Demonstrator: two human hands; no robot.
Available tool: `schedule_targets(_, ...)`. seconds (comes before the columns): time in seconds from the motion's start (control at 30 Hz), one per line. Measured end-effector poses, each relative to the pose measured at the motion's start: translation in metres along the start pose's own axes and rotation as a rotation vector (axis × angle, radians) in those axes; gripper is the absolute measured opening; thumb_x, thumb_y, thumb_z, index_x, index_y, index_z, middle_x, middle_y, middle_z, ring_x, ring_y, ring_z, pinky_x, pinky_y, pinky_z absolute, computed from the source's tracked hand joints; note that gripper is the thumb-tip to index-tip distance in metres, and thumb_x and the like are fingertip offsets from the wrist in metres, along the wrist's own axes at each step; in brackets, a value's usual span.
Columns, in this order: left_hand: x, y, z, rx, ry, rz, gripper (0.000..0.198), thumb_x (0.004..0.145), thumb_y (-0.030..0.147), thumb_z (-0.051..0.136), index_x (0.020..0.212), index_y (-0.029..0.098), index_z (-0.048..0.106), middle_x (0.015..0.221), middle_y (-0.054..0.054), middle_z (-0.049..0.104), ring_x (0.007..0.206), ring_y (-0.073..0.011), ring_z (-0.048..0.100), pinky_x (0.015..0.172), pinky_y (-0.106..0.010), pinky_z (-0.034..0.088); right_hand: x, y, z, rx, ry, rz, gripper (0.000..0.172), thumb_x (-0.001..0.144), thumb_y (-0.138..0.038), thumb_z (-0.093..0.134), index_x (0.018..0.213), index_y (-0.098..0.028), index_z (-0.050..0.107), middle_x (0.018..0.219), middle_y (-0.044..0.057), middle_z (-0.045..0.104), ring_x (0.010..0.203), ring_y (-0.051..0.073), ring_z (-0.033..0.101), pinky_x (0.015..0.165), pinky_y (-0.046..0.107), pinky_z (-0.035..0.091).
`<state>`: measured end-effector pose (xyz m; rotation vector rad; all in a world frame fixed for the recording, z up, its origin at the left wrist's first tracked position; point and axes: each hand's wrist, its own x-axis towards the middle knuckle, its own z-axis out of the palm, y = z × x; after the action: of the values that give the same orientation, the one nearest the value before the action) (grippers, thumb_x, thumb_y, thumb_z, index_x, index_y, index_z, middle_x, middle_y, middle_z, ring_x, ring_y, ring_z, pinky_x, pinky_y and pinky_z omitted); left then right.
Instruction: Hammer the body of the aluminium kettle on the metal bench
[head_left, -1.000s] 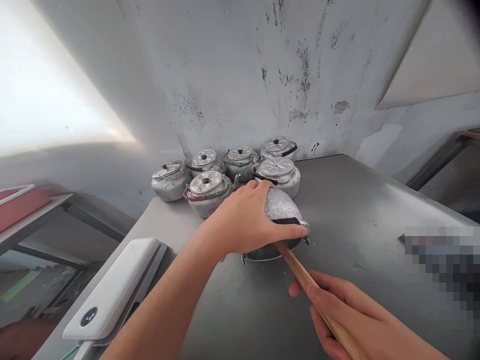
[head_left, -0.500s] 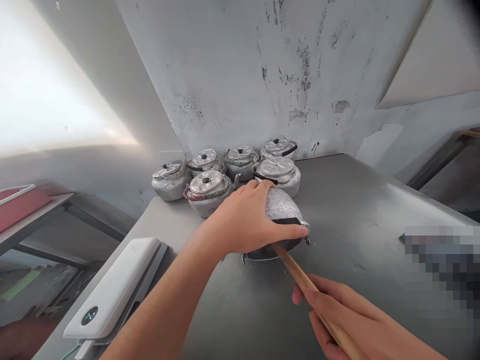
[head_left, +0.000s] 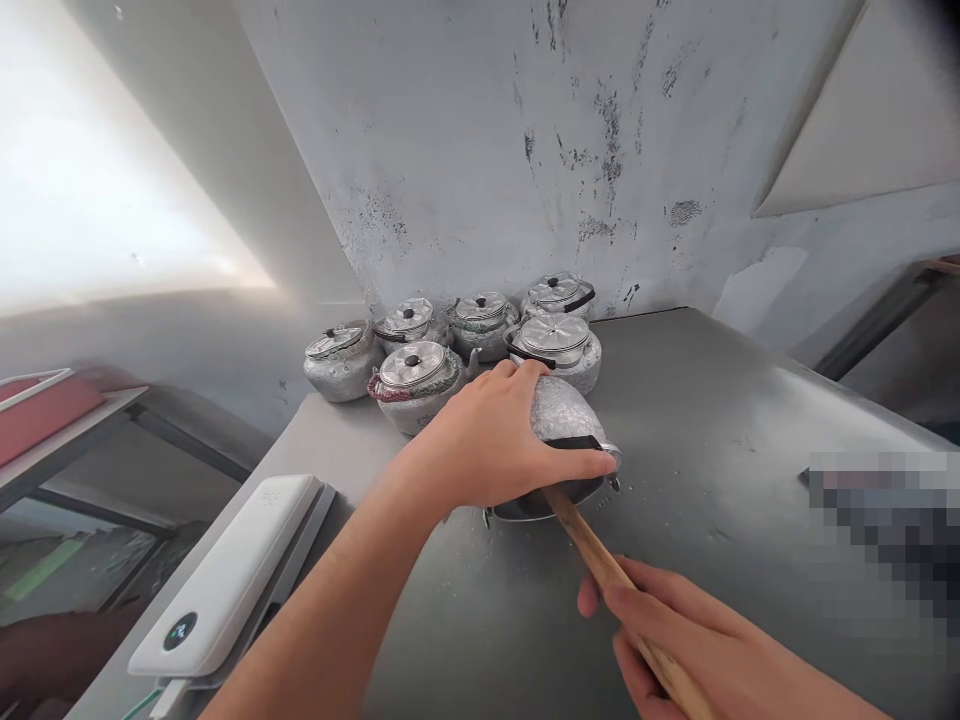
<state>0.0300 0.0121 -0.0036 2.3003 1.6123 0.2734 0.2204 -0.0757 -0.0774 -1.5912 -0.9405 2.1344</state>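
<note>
1. Gripping a kettle [head_left: 561, 408], the left hand [head_left: 487, 440] lies over its upper side. The fingers [head_left: 525, 372] curl over the body and the thumb presses along the dark band by the rim.
2. Kettle: lidless, tipped on its side, with the mouth turned towards the person. It rests on the worktop [head_left: 712, 400] near the middle, just in front of the lidded kettles [head_left: 412, 372].
3. Right hand [head_left: 690, 640]: at the lower right of the view, fingers closed round a wooden stick [head_left: 589, 540].
4. Stick: runs slantwise from the right hand up into the kettle's mouth, passing just beneath the left thumb. Its far end is hidden inside the kettle.
5. Lidded kettles: six, upright, clustered at the back of the worktop by the stained wall [head_left: 525, 150]. The nearest two stand close to the left fingertips; contact cannot be told.
6. Worktop surface: grey metal, with pale specks scattered around the tipped kettle.
7. Power bank [head_left: 232, 570]: white, lying at the left edge of the worktop, well apart from both hands, small display lit.
</note>
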Motion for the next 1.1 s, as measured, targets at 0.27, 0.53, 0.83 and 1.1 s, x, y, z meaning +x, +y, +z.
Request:
schedule_targets(0.27, 0.0, 0.0, 0.0, -0.002, -0.001, -0.008, 0.095, 0.073, 0.089, 0.06, 0.146, 0.029, 0.054, 0.133, -0.013, 0.062, 0.123, -0.0418, 0.058, 0.091, -0.046, 0.05, 0.005, 0.002, -0.002, -0.032, -0.028, -0.07, 0.041, 0.09, -0.056, 0.059, 0.106, -0.019, 0.068, 0.061, -0.006, 0.051, 0.053, 0.011, 0.039, 0.053, 0.023, 0.031)
schedule_targets(0.53, 0.0, 0.0, 0.001, 0.002, 0.009, 0.005, 0.098, 0.073, 0.089, 0.06, 0.148, 0.026, 0.053, 0.139, -0.013, 0.06, 0.127, -0.0414, 0.056, 0.095, -0.047, 0.049, 0.007, 0.004, -0.006, -0.159, -0.011, -0.142, 0.06, 0.083, -0.073, 0.051, 0.108, -0.02, 0.062, 0.06, -0.007, 0.048, 0.054, 0.013, 0.038, 0.055, 0.026, 0.03)
schedule_targets(0.83, -0.001, 0.0, 0.001, 0.008, 0.019, 0.004, 0.096, 0.073, 0.089, 0.059, 0.146, 0.027, 0.054, 0.143, -0.012, 0.058, 0.129, -0.0419, 0.055, 0.099, -0.047, 0.048, 0.004, -0.003, -0.009, -0.286, 0.012, -0.168, 0.06, 0.087, -0.073, 0.04, 0.111, -0.021, 0.06, 0.058, -0.005, 0.048, 0.062, 0.019, 0.04, 0.062, 0.031, 0.034)
schedule_targets(1.1, 0.0, 0.0, 0.002, 0.012, 0.018, 0.009, 0.093, 0.074, 0.088, 0.059, 0.144, 0.026, 0.054, 0.138, -0.012, 0.061, 0.125, -0.0406, 0.057, 0.096, -0.046, 0.049, 0.003, -0.01, -0.012, -0.345, 0.002, -0.224, 0.046, 0.087, -0.06, 0.052, 0.108, -0.02, 0.062, 0.063, -0.006, 0.045, 0.063, 0.018, 0.038, 0.063, 0.032, 0.031)
